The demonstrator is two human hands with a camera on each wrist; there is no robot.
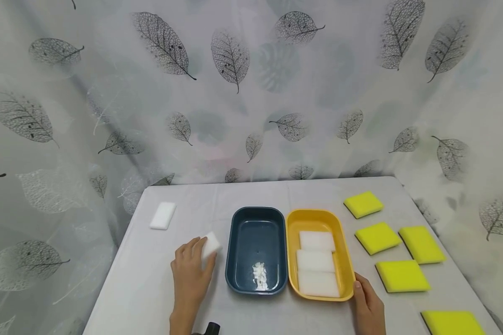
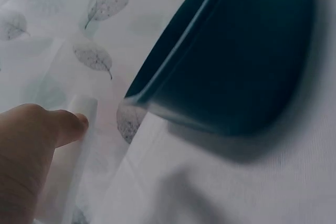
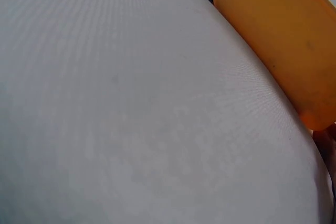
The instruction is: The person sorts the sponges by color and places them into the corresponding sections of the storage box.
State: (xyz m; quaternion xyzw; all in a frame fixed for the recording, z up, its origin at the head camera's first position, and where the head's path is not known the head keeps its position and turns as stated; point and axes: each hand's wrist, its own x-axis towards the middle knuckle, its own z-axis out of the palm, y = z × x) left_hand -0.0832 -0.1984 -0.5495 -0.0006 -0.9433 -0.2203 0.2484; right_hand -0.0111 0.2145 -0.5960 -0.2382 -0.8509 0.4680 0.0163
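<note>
My left hand [image 1: 193, 270] holds a white sponge block [image 1: 211, 245] between thumb and fingers, just left of a dark blue tray [image 1: 229, 251]. In the left wrist view the thumb [image 2: 68, 127] lies against the white block, and the fingers behind it are hidden. My right hand [image 1: 369, 302] grips the near right corner of a yellow tray [image 1: 344, 251]. Three white sponge blocks [image 1: 316, 260] lie in a column in that tray. In the right wrist view, only a bit of the hand [image 3: 326, 142] shows, touching the orange-looking tray corner.
Another white block [image 1: 163, 215] lies at the table's far left. Several yellow sponges with dark undersides [image 1: 404, 276] are spread along the right side. The two trays stand side by side on the white tablecloth [image 1: 142, 288]. A leaf-print curtain [image 1: 251, 93] hangs behind.
</note>
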